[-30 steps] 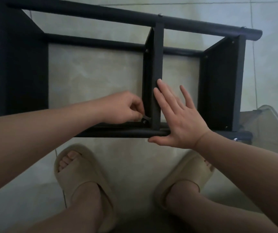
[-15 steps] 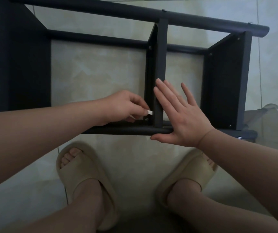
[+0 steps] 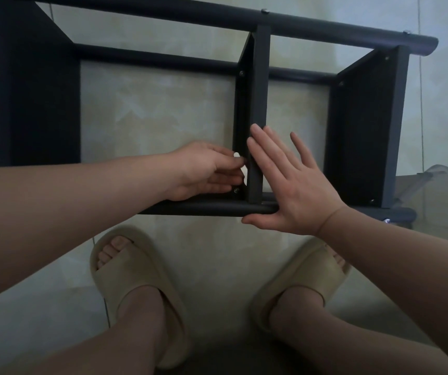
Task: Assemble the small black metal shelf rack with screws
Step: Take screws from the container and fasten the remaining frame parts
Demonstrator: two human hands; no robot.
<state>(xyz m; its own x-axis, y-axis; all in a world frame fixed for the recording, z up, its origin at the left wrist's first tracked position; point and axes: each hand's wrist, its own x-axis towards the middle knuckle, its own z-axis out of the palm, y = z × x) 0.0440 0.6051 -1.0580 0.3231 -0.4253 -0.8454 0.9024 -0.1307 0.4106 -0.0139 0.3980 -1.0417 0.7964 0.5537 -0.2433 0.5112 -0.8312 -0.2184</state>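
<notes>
The black metal shelf rack (image 3: pixel 195 23) lies on its side on the tiled floor in front of me. Its middle shelf panel (image 3: pixel 259 104) runs between the far rail and the near rail (image 3: pixel 204 209). My right hand (image 3: pixel 290 185) presses flat with straight fingers against the right face of that panel, the thumb under the near rail. My left hand (image 3: pixel 206 171) reaches to the panel's left face with fingers curled, just above a screw (image 3: pixel 236 190) at the lower corner. Whether those fingers hold anything I cannot make out.
My two feet in beige slides (image 3: pixel 136 288) stand on the floor just before the rack. A clear plastic item (image 3: pixel 439 182) lies at the right by the rack's end. Left and right shelf panels (image 3: pixel 363 125) stand upright.
My left hand has lifted a little from the corner screw and its fingers have shifted up along the panel. My right hand has stayed pressed in place. The view has dropped slightly.
</notes>
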